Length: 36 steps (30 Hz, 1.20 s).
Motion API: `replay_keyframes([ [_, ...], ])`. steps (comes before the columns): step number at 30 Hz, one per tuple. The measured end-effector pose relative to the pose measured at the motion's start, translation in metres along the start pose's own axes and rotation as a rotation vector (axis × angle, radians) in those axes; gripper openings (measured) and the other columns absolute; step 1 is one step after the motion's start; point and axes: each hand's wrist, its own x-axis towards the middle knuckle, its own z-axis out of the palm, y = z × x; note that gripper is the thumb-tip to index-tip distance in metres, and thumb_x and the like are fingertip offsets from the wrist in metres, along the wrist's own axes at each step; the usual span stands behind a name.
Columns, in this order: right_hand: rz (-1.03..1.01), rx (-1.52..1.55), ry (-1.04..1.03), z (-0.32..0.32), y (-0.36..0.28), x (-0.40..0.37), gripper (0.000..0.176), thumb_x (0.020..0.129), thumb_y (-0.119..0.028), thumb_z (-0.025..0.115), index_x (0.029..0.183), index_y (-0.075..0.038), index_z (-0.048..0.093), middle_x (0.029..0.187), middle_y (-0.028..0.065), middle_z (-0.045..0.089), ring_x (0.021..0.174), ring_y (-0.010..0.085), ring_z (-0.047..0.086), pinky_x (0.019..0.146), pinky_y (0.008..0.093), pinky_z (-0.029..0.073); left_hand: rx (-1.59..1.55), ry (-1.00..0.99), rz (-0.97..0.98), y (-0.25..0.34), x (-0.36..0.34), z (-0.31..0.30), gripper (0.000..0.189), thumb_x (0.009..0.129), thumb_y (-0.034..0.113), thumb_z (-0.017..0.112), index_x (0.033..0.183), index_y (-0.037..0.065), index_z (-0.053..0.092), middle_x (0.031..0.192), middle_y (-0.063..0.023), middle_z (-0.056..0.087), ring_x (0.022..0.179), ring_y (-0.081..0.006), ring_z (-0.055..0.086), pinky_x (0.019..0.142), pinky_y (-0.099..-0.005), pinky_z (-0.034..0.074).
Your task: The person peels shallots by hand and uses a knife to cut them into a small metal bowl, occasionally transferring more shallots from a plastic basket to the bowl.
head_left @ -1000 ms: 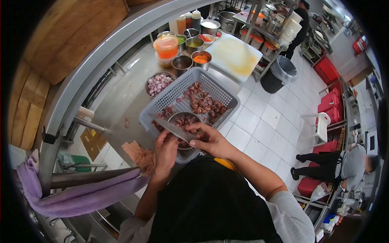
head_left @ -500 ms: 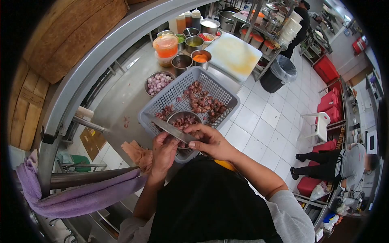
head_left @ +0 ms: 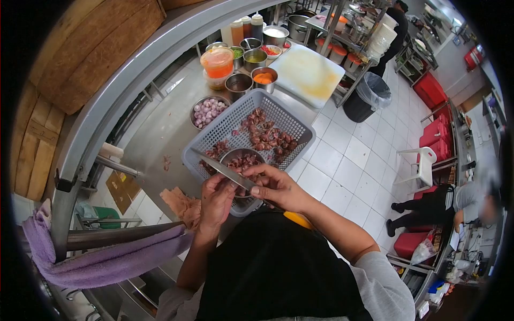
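Note:
Over the near edge of a grey perforated basket (head_left: 257,96), my right hand (head_left: 278,187) is closed round the handle end of a knife (head_left: 225,170). Its blade points up and left. My left hand (head_left: 217,199) has its fingers pinched near the blade; what they hold is too small to make out. Beneath the hands, a metal bowl (head_left: 243,158) with reddish-purple peels stands in the basket. Unpeeled reddish bulbs (head_left: 267,137) lie in the basket beyond the bowl. Peeled purple-white bulbs (head_left: 209,111) fill another bowl just left of the basket.
A white cutting board (head_left: 308,74), an orange-lidded tub (head_left: 218,63) and several metal containers stand beyond the basket. Brown crumpled paper (head_left: 182,207) lies at left, near a purple towel (head_left: 107,255). Two people are farther off, one at right (head_left: 428,208).
The knife blade has tilted slightly, while my hands stay nearly in place. The person at the right has shifted and reaches an arm toward the counter.

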Motion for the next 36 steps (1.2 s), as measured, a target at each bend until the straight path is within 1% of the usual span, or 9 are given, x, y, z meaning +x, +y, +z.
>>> replay_keyframes([
  [5, 0.085, 0.208, -0.042, -0.01, 0.001, 0.001, 0.035, 0.097, -0.019, 0.063, 0.13, -0.009, 0.055, 0.088, 0.0003, 0.065, 0.062, 0.0026, 0.051, 0.05, 0.0176, 0.036, -0.097, -0.033, -0.04, 0.002, 0.001, 0.003, 0.026, 0.095, 0.0, 0.059, 0.121, -0.003, 0.061, 0.11, -0.0115, 0.067, 0.093, -0.0186, 0.064, 0.074, -0.0315, 0.052],
  [10, 0.137, 0.321, -0.055, -0.013, 0.009, 0.001, 0.034, 0.097, -0.019, 0.063, 0.129, -0.012, 0.056, 0.077, -0.0031, 0.056, 0.055, 0.0026, 0.046, 0.047, 0.0178, 0.034, -0.115, 0.05, -0.038, 0.0, 0.004, 0.014, 0.027, 0.094, 0.002, 0.059, 0.121, 0.0, 0.061, 0.105, -0.0098, 0.066, 0.091, -0.0187, 0.062, 0.075, -0.0314, 0.049],
  [14, 0.163, 0.337, -0.043, -0.013, 0.005, 0.0, 0.034, 0.097, -0.02, 0.063, 0.129, -0.012, 0.057, 0.077, -0.0032, 0.056, 0.056, 0.0026, 0.046, 0.046, 0.0182, 0.034, -0.091, 0.036, 0.012, -0.003, 0.006, 0.012, 0.027, 0.093, 0.001, 0.062, 0.12, 0.001, 0.06, 0.109, -0.011, 0.066, 0.093, -0.0184, 0.063, 0.078, -0.0316, 0.05],
  [20, 0.141, 0.204, 0.041, -0.023, -0.001, 0.0, 0.037, 0.097, -0.022, 0.064, 0.131, -0.011, 0.056, 0.081, -0.0036, 0.057, 0.061, 0.0031, 0.049, 0.05, 0.0183, 0.036, -0.041, 0.062, 0.014, 0.004, 0.005, 0.015, 0.028, 0.092, 0.001, 0.064, 0.119, 0.0, 0.059, 0.11, -0.0118, 0.067, 0.093, -0.0186, 0.066, 0.077, -0.0315, 0.053],
  [25, 0.111, 0.069, 0.125, -0.012, -0.011, -0.004, 0.047, 0.096, -0.021, 0.065, 0.139, -0.011, 0.048, 0.081, -0.0046, 0.055, 0.064, 0.0025, 0.048, 0.054, 0.0184, 0.035, 0.012, 0.05, 0.031, 0.003, 0.004, 0.01, 0.027, 0.092, -0.001, 0.064, 0.118, -0.001, 0.06, 0.107, -0.0114, 0.068, 0.096, -0.0188, 0.067, 0.081, -0.0321, 0.055],
  [28, 0.132, 0.036, 0.033, -0.012, -0.011, -0.009, 0.056, 0.095, -0.023, 0.066, 0.144, -0.014, 0.041, 0.08, -0.0033, 0.056, 0.06, 0.0037, 0.047, 0.054, 0.0184, 0.036, 0.008, 0.04, 0.026, 0.001, 0.003, 0.009, 0.027, 0.091, -0.002, 0.065, 0.118, -0.001, 0.06, 0.109, -0.0117, 0.068, 0.099, -0.0189, 0.066, 0.084, -0.032, 0.055],
  [31, 0.113, -0.041, -0.011, -0.004, -0.013, -0.009, 0.059, 0.095, -0.019, 0.066, 0.146, -0.014, 0.038, 0.081, -0.0034, 0.056, 0.061, 0.0035, 0.047, 0.055, 0.018, 0.036, -0.022, 0.076, 0.034, 0.0, 0.002, 0.011, 0.031, 0.089, -0.003, 0.065, 0.119, -0.002, 0.059, 0.111, -0.0121, 0.067, 0.103, -0.0205, 0.064, 0.094, -0.0347, 0.05],
  [33, 0.091, -0.057, 0.005, -0.001, -0.01, -0.009, 0.055, 0.095, -0.021, 0.066, 0.143, -0.013, 0.041, 0.08, -0.0038, 0.055, 0.061, 0.0029, 0.047, 0.053, 0.0181, 0.036, -0.063, 0.096, 0.032, -0.003, 0.002, 0.009, 0.031, 0.089, -0.004, 0.064, 0.119, -0.002, 0.059, 0.111, -0.012, 0.067, 0.103, -0.0212, 0.064, 0.098, -0.0355, 0.049],
  [36, 0.069, -0.077, 0.018, -0.003, -0.006, -0.007, 0.049, 0.096, -0.022, 0.066, 0.139, -0.011, 0.047, 0.079, -0.0042, 0.055, 0.061, 0.0023, 0.047, 0.051, 0.018, 0.035, -0.046, 0.075, 0.033, -0.004, 0.0, 0.007, 0.03, 0.09, -0.003, 0.064, 0.119, -0.002, 0.06, 0.111, -0.0123, 0.067, 0.102, -0.0213, 0.064, 0.095, -0.0361, 0.05],
])
